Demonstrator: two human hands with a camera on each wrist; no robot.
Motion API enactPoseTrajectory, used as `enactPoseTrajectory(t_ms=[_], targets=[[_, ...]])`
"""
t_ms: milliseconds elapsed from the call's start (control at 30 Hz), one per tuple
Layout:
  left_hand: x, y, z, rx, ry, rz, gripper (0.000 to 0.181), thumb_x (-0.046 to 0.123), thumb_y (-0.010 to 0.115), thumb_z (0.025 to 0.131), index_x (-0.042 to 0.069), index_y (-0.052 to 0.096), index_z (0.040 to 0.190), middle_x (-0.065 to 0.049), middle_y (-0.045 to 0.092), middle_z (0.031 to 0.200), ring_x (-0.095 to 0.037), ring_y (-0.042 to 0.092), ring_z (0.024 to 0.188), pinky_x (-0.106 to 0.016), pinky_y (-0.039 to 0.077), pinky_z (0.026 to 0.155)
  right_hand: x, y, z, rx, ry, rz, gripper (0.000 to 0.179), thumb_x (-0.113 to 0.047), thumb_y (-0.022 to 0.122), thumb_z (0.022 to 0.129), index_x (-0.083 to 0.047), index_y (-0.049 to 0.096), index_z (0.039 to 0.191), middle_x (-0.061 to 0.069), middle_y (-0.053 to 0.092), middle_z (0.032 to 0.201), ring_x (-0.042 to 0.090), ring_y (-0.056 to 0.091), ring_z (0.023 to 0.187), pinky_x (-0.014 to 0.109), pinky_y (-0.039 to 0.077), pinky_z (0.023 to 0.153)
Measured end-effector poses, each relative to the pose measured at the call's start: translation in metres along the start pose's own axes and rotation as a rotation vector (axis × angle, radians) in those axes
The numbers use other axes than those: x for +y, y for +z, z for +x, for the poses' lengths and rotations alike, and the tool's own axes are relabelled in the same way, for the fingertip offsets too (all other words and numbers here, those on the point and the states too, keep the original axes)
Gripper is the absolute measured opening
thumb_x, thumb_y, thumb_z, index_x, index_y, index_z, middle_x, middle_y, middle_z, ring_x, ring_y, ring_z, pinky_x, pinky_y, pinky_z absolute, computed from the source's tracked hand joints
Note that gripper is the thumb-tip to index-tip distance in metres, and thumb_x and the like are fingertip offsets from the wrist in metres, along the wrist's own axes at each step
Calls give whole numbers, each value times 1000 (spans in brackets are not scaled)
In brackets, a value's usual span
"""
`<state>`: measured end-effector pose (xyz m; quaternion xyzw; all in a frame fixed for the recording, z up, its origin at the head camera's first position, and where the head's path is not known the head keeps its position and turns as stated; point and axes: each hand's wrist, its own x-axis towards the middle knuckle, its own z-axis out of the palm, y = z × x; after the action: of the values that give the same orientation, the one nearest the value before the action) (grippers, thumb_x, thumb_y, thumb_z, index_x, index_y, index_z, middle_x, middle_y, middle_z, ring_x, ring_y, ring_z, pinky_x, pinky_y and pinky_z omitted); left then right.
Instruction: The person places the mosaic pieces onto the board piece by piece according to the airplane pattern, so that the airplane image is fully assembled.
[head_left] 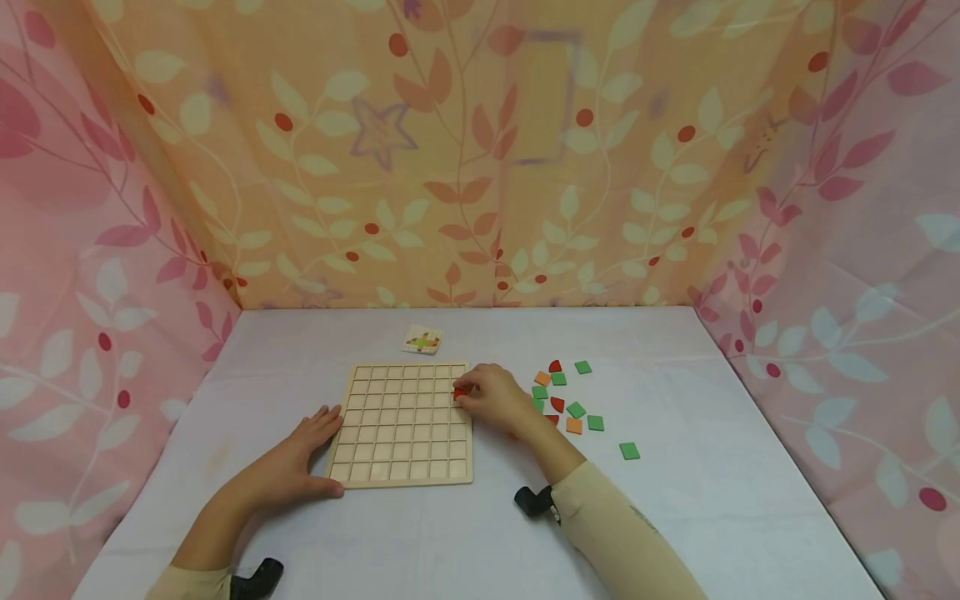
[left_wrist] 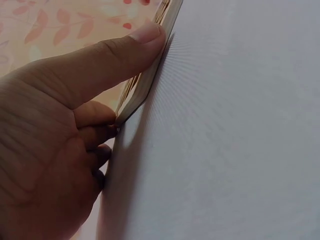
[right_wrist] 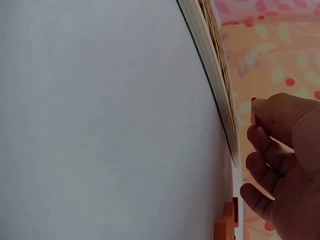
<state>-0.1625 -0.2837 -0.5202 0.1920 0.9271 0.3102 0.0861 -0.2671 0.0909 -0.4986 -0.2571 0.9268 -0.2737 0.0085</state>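
A wooden grid board (head_left: 401,417) with raised square cells lies flat on the white table. My left hand (head_left: 296,462) rests against its left side, fingers spread along the edge and the thumb at the near left corner; in the left wrist view the thumb (left_wrist: 135,47) lies on the board's rim. Between thumb and fingertips, my right hand (head_left: 498,400) pinches a small red tile (head_left: 459,394) over the board's right column. Edge-on in the right wrist view, that red tile (right_wrist: 254,112) looks thin, and its full outline is hidden by the fingers.
Right of the board lie loose tiles: several green squares (head_left: 596,423), orange squares (head_left: 573,426) and red rounded pieces (head_left: 557,405), some partly behind the right hand. Behind the board is a small picture card (head_left: 423,340). Patterned cloth walls (head_left: 465,167) enclose the table.
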Motion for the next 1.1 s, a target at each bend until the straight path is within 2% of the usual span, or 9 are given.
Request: enactPoseTrajectory(t_ms=[133, 200, 333, 433, 533, 900, 1100], targets=[[-2, 0, 0, 0, 1, -7, 121, 61, 87, 68, -1, 35, 158, -15, 22, 170, -45, 10, 157, -34, 1, 129, -1, 5, 4, -3, 12, -7, 24, -26, 76, 91, -16, 79, 113, -2, 71, 104, 15, 59, 96, 32, 51, 86], [-3, 0, 1, 0, 0, -8, 121, 62, 86, 68, 0, 35, 158, -15, 22, 170, -44, 10, 157, -37, 2, 129, 0, 7, 6, -2, 13, -26, 24, -26, 76, 91, -16, 79, 113, -2, 71, 103, 15, 59, 96, 33, 51, 86], [-4, 2, 1, 4, 5, -8, 122, 62, 86, 67, 1, 34, 158, -14, 21, 170, -43, 10, 157, -27, -2, 128, 2, 13, 9, -4, 11, -64, 24, -28, 77, 91, -17, 79, 112, -3, 71, 103, 14, 60, 96, 33, 51, 88], [-6, 3, 0, 10, 21, -15, 121, 62, 86, 68, 0, 34, 158, -14, 21, 170, -44, 10, 157, -10, -8, 119, 3, 14, 10, -9, 11, -78, 24, -29, 76, 91, -17, 79, 112, -3, 71, 103, 14, 60, 97, 34, 51, 89], [-7, 4, -1, 16, 36, -20, 120, 61, 86, 69, 0, 34, 158, -15, 22, 170, -45, 10, 157, -6, -8, 115, 2, 14, 10, -13, 9, -86, 23, -28, 76, 91, -18, 79, 111, -3, 71, 103, 15, 60, 96, 35, 50, 89], [-9, 4, -1, 17, 31, -28, 120, 59, 87, 69, 1, 33, 159, -12, 21, 170, -43, 9, 157, -9, -8, 118, 1, 12, 12, -36, -9, -126, 24, -24, 76, 90, -19, 79, 113, -5, 69, 97, 13, 56, 91, 33, 48, 83], [-9, 5, -1, 29, 52, -28, 119, 56, 88, 69, 0, 33, 158, -15, 23, 170, -45, 11, 156, -6, -9, 116, 2, 9, 14, -69, -29, -118, 25, -24, 77, 89, -20, 79, 114, -6, 70, 96, 13, 57, 91, 35, 48, 84]])
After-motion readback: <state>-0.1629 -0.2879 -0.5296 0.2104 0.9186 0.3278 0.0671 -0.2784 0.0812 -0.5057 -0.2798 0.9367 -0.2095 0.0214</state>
